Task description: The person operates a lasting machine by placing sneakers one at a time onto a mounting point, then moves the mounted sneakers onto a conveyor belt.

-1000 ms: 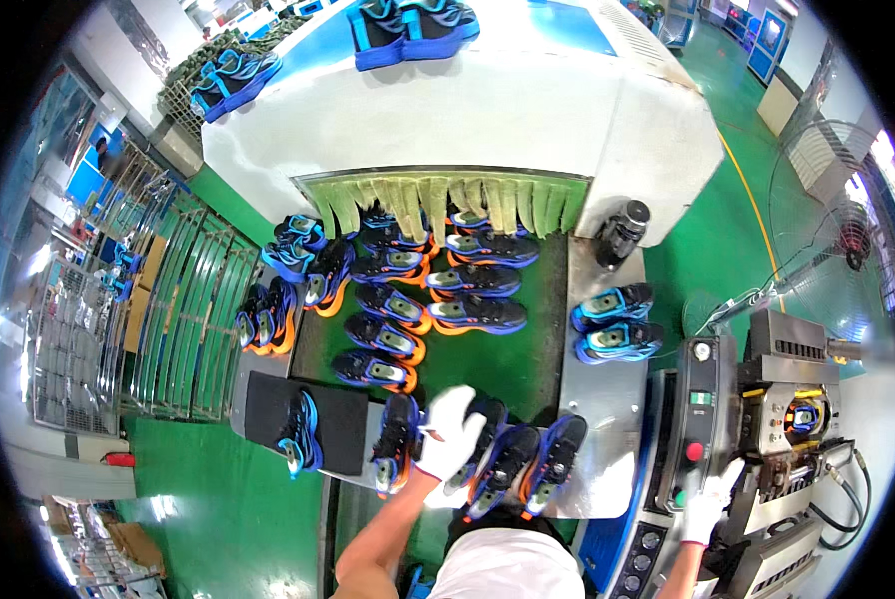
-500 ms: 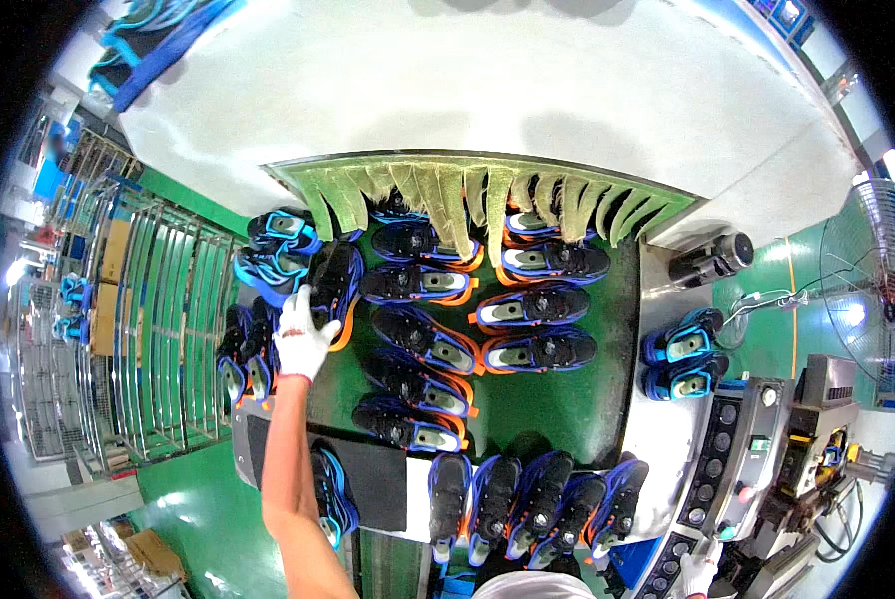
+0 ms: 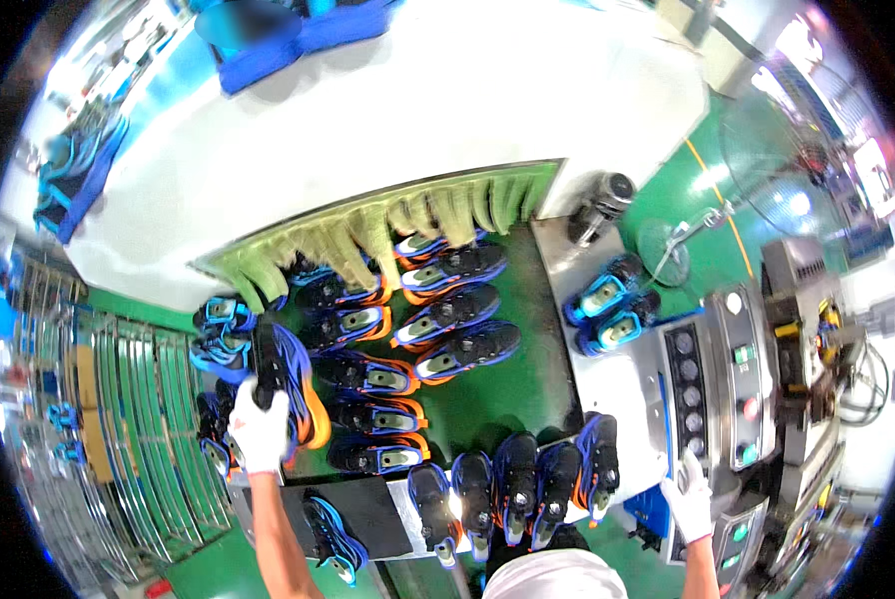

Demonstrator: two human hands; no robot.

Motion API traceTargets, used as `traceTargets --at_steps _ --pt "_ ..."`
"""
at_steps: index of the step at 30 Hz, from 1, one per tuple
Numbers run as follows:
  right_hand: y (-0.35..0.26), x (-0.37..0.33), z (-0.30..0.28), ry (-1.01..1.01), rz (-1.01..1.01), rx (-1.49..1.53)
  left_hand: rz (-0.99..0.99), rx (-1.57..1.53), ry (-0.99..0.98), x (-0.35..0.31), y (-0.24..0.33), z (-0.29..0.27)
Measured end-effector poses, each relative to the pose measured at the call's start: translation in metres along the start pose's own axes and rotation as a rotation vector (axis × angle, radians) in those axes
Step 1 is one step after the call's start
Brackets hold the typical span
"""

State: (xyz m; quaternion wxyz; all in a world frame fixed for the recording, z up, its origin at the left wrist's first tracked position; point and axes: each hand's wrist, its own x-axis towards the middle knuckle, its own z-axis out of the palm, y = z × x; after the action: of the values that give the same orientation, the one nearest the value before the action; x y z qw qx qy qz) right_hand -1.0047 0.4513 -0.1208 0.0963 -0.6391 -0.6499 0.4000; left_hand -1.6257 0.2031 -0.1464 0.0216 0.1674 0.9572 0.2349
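My left hand [image 3: 260, 429], in a white glove, is closed on the near end of a black running shoe [image 3: 284, 364] with a blue and orange sole. The shoe points away from me at the left edge of the green conveyor belt [image 3: 477, 409]. My right hand [image 3: 689, 497], also gloved, hangs beside the control panel on the right with its fingers apart and holds nothing. More black shoes [image 3: 452, 314] lie on the belt in two columns. A row of similar shoes [image 3: 517, 489] stands along the near edge.
Strips of a yellow-green fringe curtain [image 3: 367, 235] hang over the opening of a white machine [image 3: 367, 120]. Light-blue shoes [image 3: 607, 304] sit on the right ledge, by a control panel [image 3: 742, 389] with buttons. A metal rack [image 3: 158, 419] stands left. One blue-soled shoe [image 3: 332, 534] lies on the dark near mat.
My view has turned and shifted. The shoe in my left hand shows more of its orange sole and looks raised. My right hand has come further into view from the lower right.
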Motion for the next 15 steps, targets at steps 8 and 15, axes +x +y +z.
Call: traceTargets --at_steps 8,15 --pt "-0.052 -0.029 0.084 -1.018 0.289 1.459 -0.175 -1.544 -0.669 -0.212 0.119 0.059" --pt "0.035 -0.096 0.031 -0.343 -0.052 1.459 0.227 -1.408 -1.127 -0.343 0.335 0.078"
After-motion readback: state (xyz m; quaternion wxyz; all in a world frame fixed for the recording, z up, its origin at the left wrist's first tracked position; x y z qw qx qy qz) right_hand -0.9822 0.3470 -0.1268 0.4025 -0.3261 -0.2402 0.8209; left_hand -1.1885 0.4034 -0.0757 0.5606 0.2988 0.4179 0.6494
